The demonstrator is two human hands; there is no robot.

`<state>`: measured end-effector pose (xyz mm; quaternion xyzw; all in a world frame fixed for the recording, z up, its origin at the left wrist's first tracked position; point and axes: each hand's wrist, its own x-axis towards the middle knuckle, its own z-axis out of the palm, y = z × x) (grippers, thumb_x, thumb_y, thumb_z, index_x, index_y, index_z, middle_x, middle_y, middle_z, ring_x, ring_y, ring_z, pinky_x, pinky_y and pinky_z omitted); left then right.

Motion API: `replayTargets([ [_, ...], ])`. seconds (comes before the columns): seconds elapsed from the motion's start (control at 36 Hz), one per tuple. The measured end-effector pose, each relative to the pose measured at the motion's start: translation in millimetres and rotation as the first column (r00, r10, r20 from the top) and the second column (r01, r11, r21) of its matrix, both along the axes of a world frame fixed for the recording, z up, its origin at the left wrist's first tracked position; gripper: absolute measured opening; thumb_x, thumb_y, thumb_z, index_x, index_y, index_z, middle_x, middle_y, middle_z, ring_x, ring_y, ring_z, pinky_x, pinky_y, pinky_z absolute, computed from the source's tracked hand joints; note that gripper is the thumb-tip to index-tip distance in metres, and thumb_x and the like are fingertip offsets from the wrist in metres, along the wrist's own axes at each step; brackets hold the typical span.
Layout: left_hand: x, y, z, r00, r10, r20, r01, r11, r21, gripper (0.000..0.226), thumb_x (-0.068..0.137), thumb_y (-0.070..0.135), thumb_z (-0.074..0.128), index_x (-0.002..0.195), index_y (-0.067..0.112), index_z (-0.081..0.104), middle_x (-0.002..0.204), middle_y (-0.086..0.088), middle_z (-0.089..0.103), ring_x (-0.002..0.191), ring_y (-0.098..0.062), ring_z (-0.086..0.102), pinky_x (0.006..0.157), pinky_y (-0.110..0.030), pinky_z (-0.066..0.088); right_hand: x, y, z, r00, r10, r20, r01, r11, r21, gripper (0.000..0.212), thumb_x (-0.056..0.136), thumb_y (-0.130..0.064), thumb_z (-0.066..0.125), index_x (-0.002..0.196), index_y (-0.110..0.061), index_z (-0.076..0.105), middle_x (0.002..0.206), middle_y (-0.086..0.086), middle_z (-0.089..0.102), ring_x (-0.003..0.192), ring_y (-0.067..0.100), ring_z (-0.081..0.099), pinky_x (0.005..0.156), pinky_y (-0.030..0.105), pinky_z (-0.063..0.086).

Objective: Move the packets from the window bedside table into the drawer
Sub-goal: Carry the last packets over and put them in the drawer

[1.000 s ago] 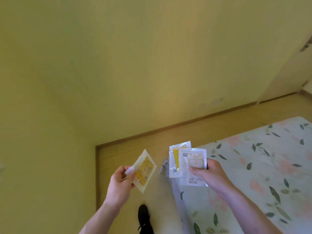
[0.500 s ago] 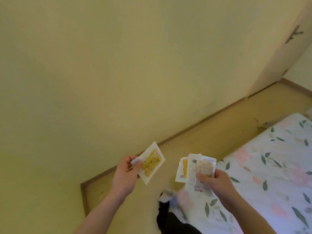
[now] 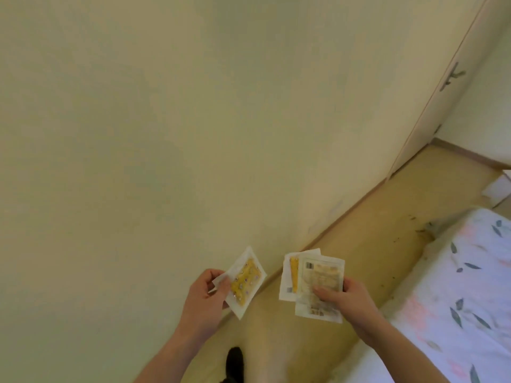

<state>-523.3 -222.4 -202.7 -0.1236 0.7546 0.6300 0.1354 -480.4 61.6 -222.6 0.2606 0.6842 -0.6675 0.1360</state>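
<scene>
The left hand (image 3: 203, 295) pinches a single packet with a yellow patterned centre (image 3: 245, 281) by its near-left corner, thumb on top and fingers curled beneath, so the packet sticks out up and to the right of that hand, tilted like a diamond. Well apart to the right, the right hand (image 3: 345, 297) grips a small stack of packets (image 3: 313, 283), the thumb pressed across the front of the topmost one and the other fingers curled behind; the stack fans out above and to the left of that hand, with a white packet bearing a yellow strip peeking out at its left edge. Both sets of packets are held in the air over a strip of wooden floor (image 3: 367, 225). Beyond both hands stands a pale yellow wall (image 3: 193, 120). To the right of the right hand lies a bed with a leaf-and-flower sheet (image 3: 464, 286). Below, between the forearms, a dark foot (image 3: 234, 363) shows on the floor.
</scene>
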Motion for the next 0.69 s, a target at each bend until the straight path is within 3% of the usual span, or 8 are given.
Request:
replayTargets([
  [0.25, -151, 43, -15, 0.968, -0.249, 0.005, 0.249, 0.968, 0.009, 0.013, 0.102, 0.015, 0.057, 0.094, 0.009, 0.065, 0.090, -0.002, 0.075, 0.085, -0.022, 0.074, 0.080, -0.038, 0.061, -87, 14, -14, 0.975, -0.220, 0.017, 0.221, 0.974, -0.044, 0.024, 0.086, -0.002, 0.074, 0.110, -0.006, 0.074, 0.102, 0.007, 0.079, 0.096, 0.025, 0.075, 0.096, 0.049, 0.056],
  [0.42, -219, 110, -22, 0.874, -0.484, 0.028, 0.484, 0.875, 0.009, 0.011, 0.101, 0.014, 0.059, 0.094, 0.007, 0.064, 0.092, -0.006, 0.073, 0.083, -0.019, 0.073, 0.075, -0.032, 0.061, -101, 32, -6, 0.916, -0.400, -0.016, 0.399, 0.916, -0.029, 0.022, 0.088, -0.002, 0.072, 0.108, -0.011, 0.073, 0.102, 0.003, 0.079, 0.096, 0.021, 0.076, 0.090, 0.044, 0.058],
  [0.61, -247, 232, -27, 0.694, -0.719, 0.032, 0.718, 0.694, 0.051, 0.008, 0.100, 0.014, 0.060, 0.098, 0.012, 0.067, 0.096, -0.003, 0.075, 0.092, -0.022, 0.074, 0.082, -0.041, 0.061, -52, 91, 3, 0.740, -0.672, -0.003, 0.672, 0.740, 0.018, 0.024, 0.089, -0.006, 0.072, 0.112, -0.014, 0.073, 0.103, 0.000, 0.078, 0.096, 0.019, 0.076, 0.090, 0.045, 0.059],
  [0.69, -248, 280, -24, 0.630, -0.776, 0.023, 0.772, 0.630, 0.082, 0.008, 0.100, 0.014, 0.059, 0.099, 0.010, 0.066, 0.097, -0.004, 0.075, 0.092, -0.022, 0.074, 0.076, -0.035, 0.061, -29, 120, 4, 0.639, -0.770, 0.001, 0.769, 0.638, 0.028, 0.025, 0.089, -0.005, 0.071, 0.113, -0.012, 0.073, 0.103, 0.002, 0.078, 0.096, 0.022, 0.075, 0.090, 0.046, 0.059],
])
